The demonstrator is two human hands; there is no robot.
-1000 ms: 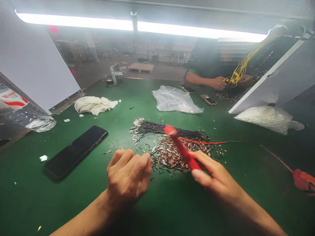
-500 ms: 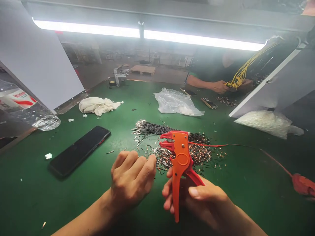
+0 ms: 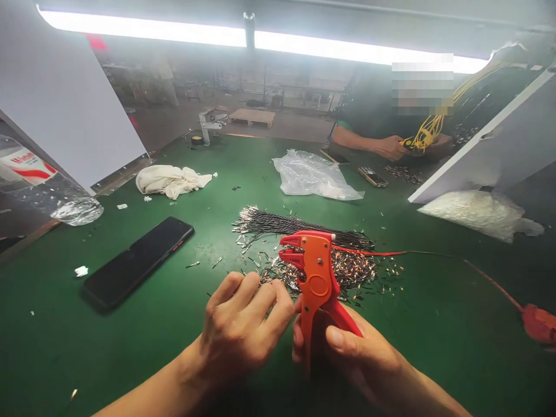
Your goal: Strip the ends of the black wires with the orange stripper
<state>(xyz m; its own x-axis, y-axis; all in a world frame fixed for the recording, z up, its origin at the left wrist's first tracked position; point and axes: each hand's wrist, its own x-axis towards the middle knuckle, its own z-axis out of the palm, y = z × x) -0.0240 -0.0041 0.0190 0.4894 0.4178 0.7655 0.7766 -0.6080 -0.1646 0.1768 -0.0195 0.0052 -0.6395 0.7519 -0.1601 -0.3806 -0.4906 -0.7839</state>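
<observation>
As the head view looks down, right hand (image 3: pixel 362 359): closed around the lower handles of the orange wire stripper (image 3: pixel 317 277), thumb on top.
Orange wire stripper: upright over the green bench mat (image 3: pixel 130 353), jaws pointing left, just in front of the wire pile.
Left hand (image 3: pixel 243 330): fingers curled in, tips beside the stripper's body; whether they pinch anything cannot be told.
Bundle of thin black wires (image 3: pixel 299 225): lying behind the tool, with loose shiny copper-coloured offcuts (image 3: pixel 354 271) scattered beside it.
Flat black phone (image 3: pixel 139 262): face up, left of the hands.
Co-worker's hands (image 3: pixel 393 147): across the bench, holding yellow wires (image 3: pixel 424 134).
</observation>
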